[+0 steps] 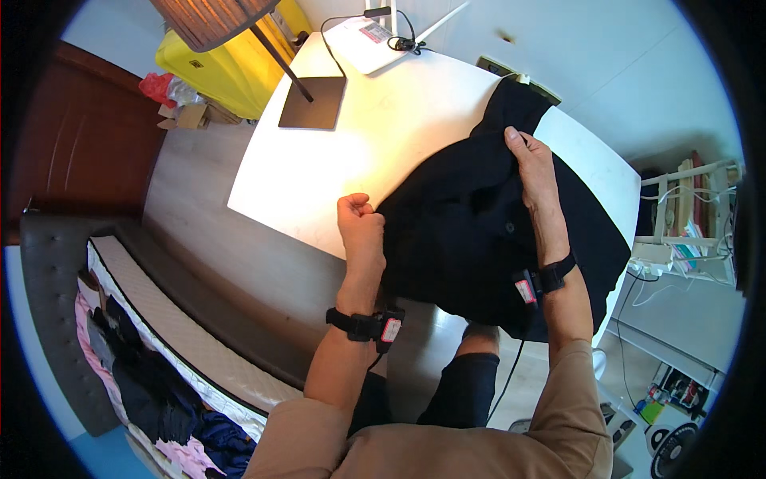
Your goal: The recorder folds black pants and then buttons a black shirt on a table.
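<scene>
A black garment (455, 239) with a visible button lies across the white table (287, 197), its lower part hanging over the near edge. My left hand (362, 230) is curled into a fist at the garment's left edge, gripping the cloth there. Higher up, my right hand (534, 164) pinches a fold of the same cloth between thumb and fingers. The garment's narrower upper end reaches the far side of the table, close to the wall. Both wrists carry black strapped devices with labels.
A lamp (311, 102) and a white router (365, 45) with cables stand on the table's far left. Beyond is a yellow suitcase (221, 72). At left, a bed (179, 311) holds clothes. A white shelf (688, 209) with books stands right; a cable hangs below my right wrist.
</scene>
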